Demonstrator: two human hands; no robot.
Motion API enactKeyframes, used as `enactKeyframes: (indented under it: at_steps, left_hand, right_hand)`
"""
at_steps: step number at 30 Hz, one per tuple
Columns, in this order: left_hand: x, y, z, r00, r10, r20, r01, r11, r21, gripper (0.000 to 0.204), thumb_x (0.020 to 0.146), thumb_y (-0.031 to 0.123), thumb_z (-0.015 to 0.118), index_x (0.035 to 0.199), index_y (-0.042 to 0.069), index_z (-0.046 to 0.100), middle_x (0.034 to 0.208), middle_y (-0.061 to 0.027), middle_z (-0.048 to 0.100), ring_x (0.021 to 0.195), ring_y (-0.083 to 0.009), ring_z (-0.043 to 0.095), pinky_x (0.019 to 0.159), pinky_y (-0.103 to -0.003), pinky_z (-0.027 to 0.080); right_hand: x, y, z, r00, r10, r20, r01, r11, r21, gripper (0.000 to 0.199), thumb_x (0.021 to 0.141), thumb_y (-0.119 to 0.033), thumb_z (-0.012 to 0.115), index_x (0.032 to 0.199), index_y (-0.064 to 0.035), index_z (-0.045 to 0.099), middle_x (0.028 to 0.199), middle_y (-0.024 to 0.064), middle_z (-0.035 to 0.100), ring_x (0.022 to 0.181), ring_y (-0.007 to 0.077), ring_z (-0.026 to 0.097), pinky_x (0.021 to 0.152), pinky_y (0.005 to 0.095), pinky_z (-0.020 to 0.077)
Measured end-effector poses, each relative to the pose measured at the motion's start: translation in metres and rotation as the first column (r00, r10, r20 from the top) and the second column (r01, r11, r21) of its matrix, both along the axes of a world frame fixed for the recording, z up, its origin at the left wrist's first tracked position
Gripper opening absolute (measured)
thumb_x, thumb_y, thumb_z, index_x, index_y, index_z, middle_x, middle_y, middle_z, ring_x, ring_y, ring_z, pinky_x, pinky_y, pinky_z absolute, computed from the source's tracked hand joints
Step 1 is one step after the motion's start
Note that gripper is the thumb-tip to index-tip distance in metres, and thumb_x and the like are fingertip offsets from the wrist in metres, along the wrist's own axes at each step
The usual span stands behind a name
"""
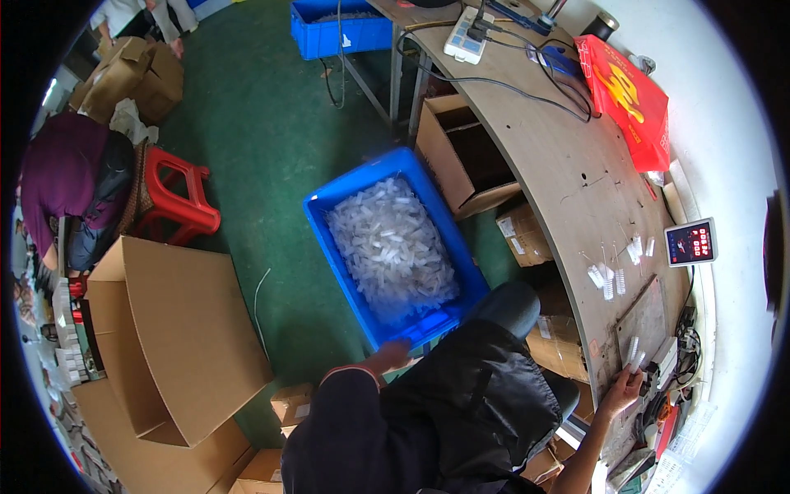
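A blue plastic crate full of small clear plastic pieces sits on the green floor in front of me. My left hand grips the crate's near rim. My right hand rests on the curved wooden workbench, fingers spread, beside a few clear tubes lying next to a dark flat plate. More small clear tubes are scattered further along the bench.
A small scale with a red display and a red bag lie on the bench. Open cardboard boxes stand under it. A large open carton, a red stool and a seated person are at left.
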State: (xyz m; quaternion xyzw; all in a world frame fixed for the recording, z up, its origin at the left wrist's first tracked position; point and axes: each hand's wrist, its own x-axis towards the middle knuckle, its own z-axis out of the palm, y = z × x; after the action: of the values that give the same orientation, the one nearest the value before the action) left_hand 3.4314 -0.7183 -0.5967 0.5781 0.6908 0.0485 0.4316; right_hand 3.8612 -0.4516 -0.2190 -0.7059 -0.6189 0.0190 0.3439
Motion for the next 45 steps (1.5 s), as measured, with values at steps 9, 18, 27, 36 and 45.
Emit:
enactKeyframes:
  at_steps: [9,18,27,36,45]
  left_hand:
    - [-0.082,-0.039,-0.124,0.974,0.103,-0.201,-0.123,0.988,-0.091,0.015,0.074,0.02,0.072,0.084,0.01,0.076,0.086,-0.0144,0.074,0.079,-0.0325,0.074,0.071,-0.048,0.058]
    - [-0.225,-0.023,-0.036,0.874,0.184,-0.449,-0.253,0.962,-0.099,0.031,0.085,0.015,0.069,0.114,0.007,0.064,0.11,-0.0206,0.07,0.103,-0.0412,0.068,0.084,-0.052,0.055]
    - [-0.131,0.174,0.113,0.925,0.373,-0.074,-0.257,0.758,0.599,0.029,0.088,0.018,0.07,0.116,0.009,0.066,0.108,-0.0158,0.068,0.099,-0.0371,0.068,0.083,-0.048,0.055]
    - [0.019,0.338,0.2,0.989,-0.019,0.149,-0.106,0.617,0.78,0.026,0.098,0.036,0.061,0.109,0.013,0.069,0.093,-0.0103,0.074,0.085,-0.033,0.072,0.073,-0.044,0.057]
    - [0.207,0.336,0.255,0.813,-0.523,0.255,0.14,0.601,0.787,0.034,0.094,0.021,0.061,0.126,0.01,0.063,0.126,-0.0205,0.065,0.124,-0.0369,0.058,0.104,-0.049,0.047]
  right_hand:
    - [-0.01,0.016,-0.011,0.916,-0.021,0.4,0.052,0.996,-0.067,0.034,0.098,-0.031,0.065,0.111,0.0,0.068,0.092,0.0155,0.072,0.079,0.031,0.069,0.072,0.0411,0.0527]
    - [-0.024,0.008,-0.002,0.999,0.043,0.005,-0.043,0.999,-0.019,0.018,0.098,-0.02,0.068,0.102,-0.0029,0.068,0.069,-0.0016,0.062,0.063,0.0058,0.054,0.059,0.0245,0.0434]
    - [-0.01,0.003,0.006,0.997,-0.011,0.073,0.009,1.0,0.026,0.02,0.096,-0.021,0.069,0.103,-0.0025,0.068,0.071,-0.0016,0.061,0.064,0.0066,0.052,0.06,0.0248,0.0437]
    - [-0.037,0.0,0.005,0.999,0.031,0.035,-0.031,0.999,0.023,0.013,0.095,-0.015,0.07,0.1,-0.0023,0.069,0.069,-0.0026,0.058,0.063,0.0045,0.05,0.059,0.023,0.0424]
    - [-0.026,0.006,0.009,0.99,-0.037,0.139,0.03,0.998,0.053,0.016,0.091,-0.015,0.071,0.101,-0.0022,0.071,0.071,0.0058,0.065,0.063,0.0107,0.057,0.06,0.0295,0.0479]
